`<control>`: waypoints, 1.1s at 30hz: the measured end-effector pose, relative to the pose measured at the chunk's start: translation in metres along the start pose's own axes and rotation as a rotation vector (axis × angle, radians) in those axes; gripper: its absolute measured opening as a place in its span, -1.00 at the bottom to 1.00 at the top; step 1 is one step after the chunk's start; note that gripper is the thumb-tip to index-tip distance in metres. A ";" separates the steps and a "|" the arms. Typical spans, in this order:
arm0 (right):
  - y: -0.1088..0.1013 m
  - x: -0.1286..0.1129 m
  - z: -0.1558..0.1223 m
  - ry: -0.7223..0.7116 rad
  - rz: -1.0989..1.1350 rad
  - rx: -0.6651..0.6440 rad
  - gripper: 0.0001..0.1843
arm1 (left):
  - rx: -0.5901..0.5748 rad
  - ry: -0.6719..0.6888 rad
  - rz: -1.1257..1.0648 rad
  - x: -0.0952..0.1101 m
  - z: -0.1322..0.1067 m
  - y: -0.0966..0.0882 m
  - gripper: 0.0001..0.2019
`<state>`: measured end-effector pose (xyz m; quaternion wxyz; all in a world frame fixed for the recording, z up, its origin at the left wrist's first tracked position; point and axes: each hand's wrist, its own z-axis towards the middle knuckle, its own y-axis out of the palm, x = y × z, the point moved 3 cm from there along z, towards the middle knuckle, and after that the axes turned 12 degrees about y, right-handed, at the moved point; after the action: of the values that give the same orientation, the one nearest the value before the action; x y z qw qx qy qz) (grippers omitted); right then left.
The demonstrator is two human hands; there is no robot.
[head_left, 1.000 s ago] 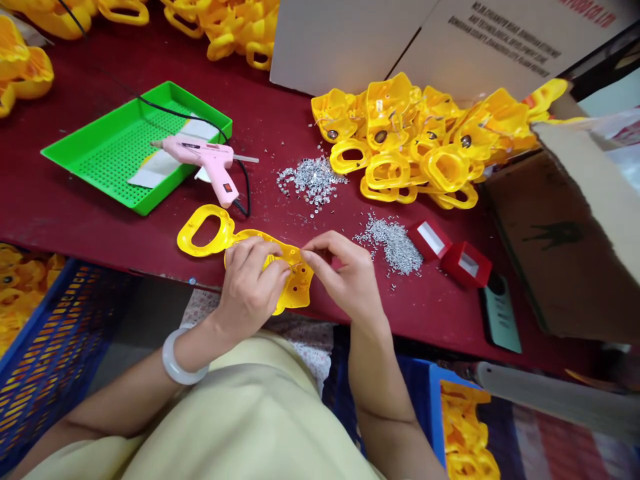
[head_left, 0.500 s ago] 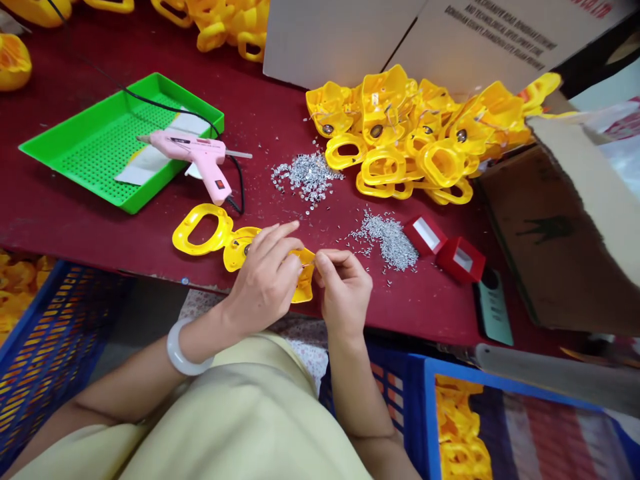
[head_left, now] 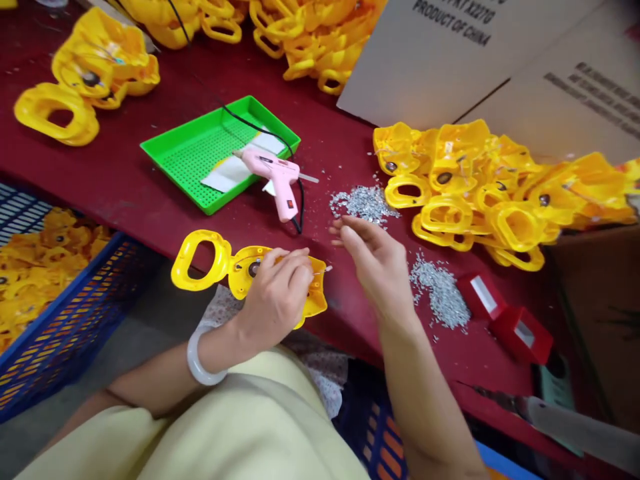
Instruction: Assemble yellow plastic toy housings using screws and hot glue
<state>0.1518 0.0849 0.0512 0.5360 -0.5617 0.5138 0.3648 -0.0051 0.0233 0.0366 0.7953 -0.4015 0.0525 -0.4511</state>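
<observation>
My left hand (head_left: 280, 290) is closed over the middle of a yellow plastic shell (head_left: 237, 277) at the table's front edge. The shell has an oval ring at its left end. A dark round part shows inside it, and a thin wire with a small white tip sticks out by its right end. Part of the shell is hidden under my fingers. My right hand (head_left: 375, 263) is apart from the shell, fingers stretched out and holding nothing visible. Its fingertips are just in front of a pile of small shiny clear bits (head_left: 365, 203).
A pink glue gun (head_left: 276, 175) leans on a green tray (head_left: 220, 201). To the right lie small metal pins (head_left: 440, 293), red boxes (head_left: 523, 333), stacked yellow shells (head_left: 467, 213) and a grey-handled tool (head_left: 575, 423). A blue crate (head_left: 65, 333) of yellow parts stands left.
My right hand has left the shell's right end and moved up and right towards the shiny bits, its fingers unfolding. My left hand stays on the shell. The view has turned left.
</observation>
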 end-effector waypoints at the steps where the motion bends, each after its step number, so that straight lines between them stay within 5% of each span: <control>1: 0.013 -0.002 0.013 0.029 -0.022 -0.072 -0.58 | 0.013 -0.027 0.024 -0.007 -0.003 -0.007 -0.87; 6: 0.078 -0.009 0.061 0.136 -0.162 -0.276 -0.61 | 0.073 -0.147 0.143 -0.045 -0.019 -0.039 -0.88; 11: 0.112 -0.007 0.078 0.398 0.056 -0.383 -0.68 | 0.127 -0.221 0.228 -0.068 -0.028 -0.058 -0.90; 15: 0.099 -0.017 0.067 0.347 0.160 -0.396 -0.66 | 0.156 -0.270 0.254 -0.079 -0.031 -0.064 -0.90; 23: 0.053 -0.025 0.013 0.362 0.101 -0.691 -0.68 | 0.197 -0.302 0.270 -0.090 -0.031 -0.064 -0.90; 33: 0.056 0.006 0.007 0.449 -0.126 -0.731 -0.65 | 0.189 -0.297 0.263 -0.091 -0.031 -0.063 -0.90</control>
<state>0.0995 0.0961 0.0318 0.1981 -0.8102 0.4194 0.3583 -0.1146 0.0568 0.0336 0.8804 -0.3770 -0.0556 -0.2823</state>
